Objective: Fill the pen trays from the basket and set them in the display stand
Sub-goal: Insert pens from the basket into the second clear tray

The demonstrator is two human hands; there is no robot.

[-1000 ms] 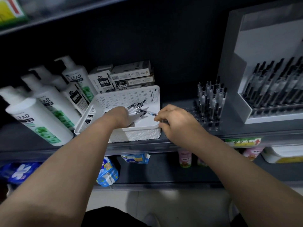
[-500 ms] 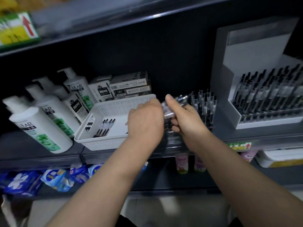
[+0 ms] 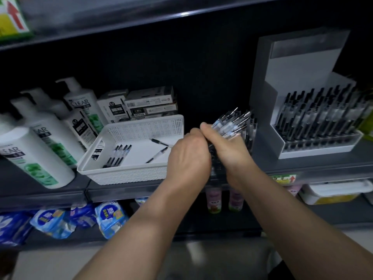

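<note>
Just right of the white basket (image 3: 125, 175), above the shelf (image 3: 50, 191), a bundle of pens (image 3: 230, 123) fans upward from the right grip (image 3: 228, 150), which is clamped round it. The left grip (image 3: 188, 158) touches it thumb to thumb; its fingers are hidden, so I cannot tell its hold. A few loose pens (image 3: 118, 156) lie in the basket. A pen tray (image 3: 251, 128) stands behind the hands, with the display stand (image 3: 302, 63) farther right.

Black back panel (image 3: 201, 67) behind fingers (image 3: 204, 126). Grey shelf board (image 3: 40, 191) below and left of fingers. Upper shelf (image 3: 141, 23) above fingers, light glint on edge. Pale floor (image 3: 50, 263) far below. Dim lighting.
</note>
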